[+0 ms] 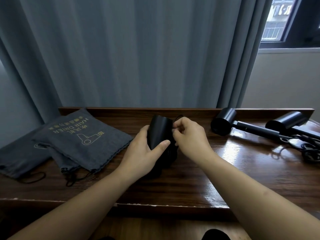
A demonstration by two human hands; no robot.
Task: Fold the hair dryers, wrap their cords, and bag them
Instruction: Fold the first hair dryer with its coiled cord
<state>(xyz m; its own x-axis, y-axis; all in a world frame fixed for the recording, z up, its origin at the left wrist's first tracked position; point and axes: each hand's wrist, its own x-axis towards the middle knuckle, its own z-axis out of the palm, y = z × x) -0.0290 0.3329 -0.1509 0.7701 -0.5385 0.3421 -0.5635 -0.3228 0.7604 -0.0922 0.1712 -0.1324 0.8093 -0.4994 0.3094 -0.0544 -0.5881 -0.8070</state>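
Left hand (142,149) grips the black hair dryer (160,130) mid-counter (216,172) to steady it while right hand (188,135) pinches its cord (178,117) for wrapping, bags (83,137) waiting left, two unfolded dryers (256,127) right.

Black hair dryers (223,123), grey bags (86,141) with gold print, dark brown grained table (207,170), blue-grey curtain (121,49).

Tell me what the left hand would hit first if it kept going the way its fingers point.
The left hand already grips the black hair dryer, so nothing lies between them. Past the dryer, its line runs up and right toward the right hand, which pinches the cord; depth there is unclear.
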